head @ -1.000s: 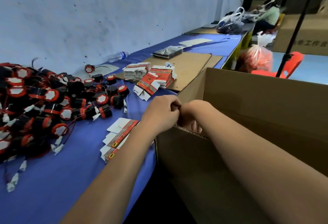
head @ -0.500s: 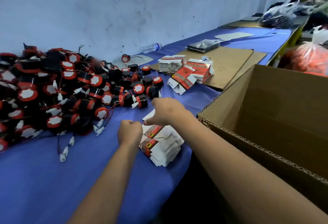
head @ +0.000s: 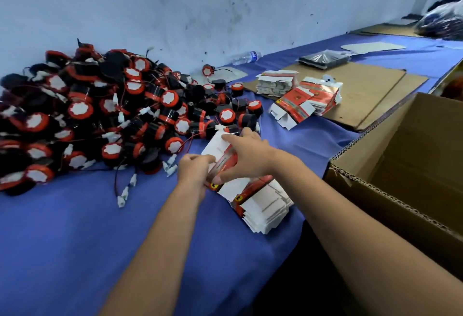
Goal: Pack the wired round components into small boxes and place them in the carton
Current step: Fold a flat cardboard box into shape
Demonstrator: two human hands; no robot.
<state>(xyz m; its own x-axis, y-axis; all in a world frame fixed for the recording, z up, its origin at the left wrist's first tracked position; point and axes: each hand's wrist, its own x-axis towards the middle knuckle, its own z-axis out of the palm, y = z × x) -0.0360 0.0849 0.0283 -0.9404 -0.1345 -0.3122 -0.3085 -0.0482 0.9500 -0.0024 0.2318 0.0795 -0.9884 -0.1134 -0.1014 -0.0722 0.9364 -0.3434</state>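
At the near stack, a fresh flat box (head: 220, 155) comes up.
Both the left hand (head: 193, 173) and right hand (head: 246, 156) pinch it unfolded; the component pile (head: 100, 120) looks mostly unpacked, the carton (head: 411, 165) interior hidden.

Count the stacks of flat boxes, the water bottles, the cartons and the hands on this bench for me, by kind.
Stacks of flat boxes: 3, near stack, far red stack, far white stack
Water bottle: 1
Carton: 1
Hands: 2, left hand, right hand
Total: 7

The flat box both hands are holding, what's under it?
Under the flat box, held by the left hand and right hand, lies a stack of flattened boxes on the blue tablecloth. The stack's near-left end is covered.
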